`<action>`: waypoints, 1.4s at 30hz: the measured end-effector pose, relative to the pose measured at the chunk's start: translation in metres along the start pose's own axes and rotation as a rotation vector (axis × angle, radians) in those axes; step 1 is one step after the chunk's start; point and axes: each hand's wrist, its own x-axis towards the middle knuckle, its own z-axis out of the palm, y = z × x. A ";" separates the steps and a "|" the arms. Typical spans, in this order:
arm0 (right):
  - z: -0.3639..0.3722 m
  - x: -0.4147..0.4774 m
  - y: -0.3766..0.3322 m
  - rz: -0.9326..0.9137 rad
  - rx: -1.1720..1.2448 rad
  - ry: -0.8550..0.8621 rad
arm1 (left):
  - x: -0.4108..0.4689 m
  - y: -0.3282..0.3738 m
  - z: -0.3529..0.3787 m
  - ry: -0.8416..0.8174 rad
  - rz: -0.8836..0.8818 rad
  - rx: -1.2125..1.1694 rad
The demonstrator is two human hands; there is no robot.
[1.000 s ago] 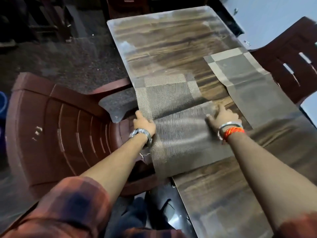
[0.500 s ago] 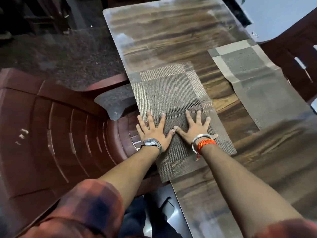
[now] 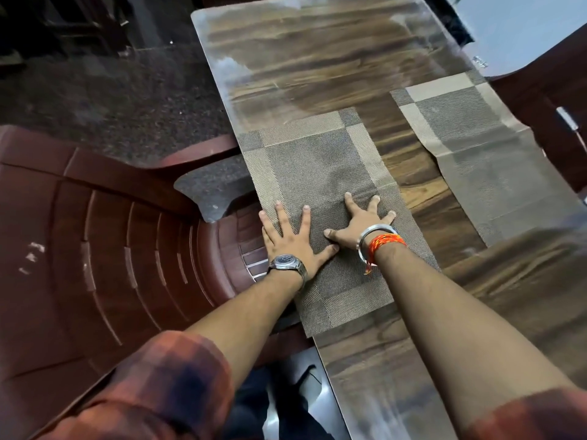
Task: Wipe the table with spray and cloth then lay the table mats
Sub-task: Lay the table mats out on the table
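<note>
A grey-brown woven table mat with a lighter checked border lies flat along the left edge of the glossy wood-grain table. My left hand, with a wristwatch, rests palm down on its near left part, fingers spread. My right hand, with a steel bangle and orange thread, presses flat beside it, thumbs almost touching. A second matching mat lies along the right edge, a crease across its middle. No spray or cloth is in view.
A dark red plastic chair stands close against the table's left side, its armrest near the mat. Another dark red chair sits at the right edge. Dark speckled floor lies beyond.
One second ago the near mat was folded under both hands; it has since been spread flat. Since half a second ago the open hands have stayed pressed on it, barely shifting.
</note>
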 end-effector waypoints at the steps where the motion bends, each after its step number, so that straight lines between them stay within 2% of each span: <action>1: 0.000 0.001 0.000 0.004 0.001 -0.001 | 0.001 0.001 -0.001 -0.002 -0.001 0.005; 17: -0.002 0.020 0.000 0.003 0.006 0.021 | 0.015 0.003 -0.002 0.023 0.001 -0.012; 29: 0.011 0.028 0.009 -0.009 0.131 0.044 | 0.015 0.005 -0.002 -0.002 -0.020 0.039; 32: 0.020 0.016 0.019 -0.039 0.179 0.139 | 0.016 0.006 -0.009 -0.034 -0.029 0.066; 36: 0.048 -0.022 0.048 -0.101 0.207 0.483 | 0.020 0.017 -0.035 -0.064 -0.023 0.167; 39: 0.061 -0.046 0.080 -0.052 0.283 0.554 | 0.018 0.029 -0.049 -0.039 -0.037 0.180; 42: 0.055 -0.069 0.113 0.009 0.340 0.618 | 0.005 0.050 -0.049 0.018 0.122 0.201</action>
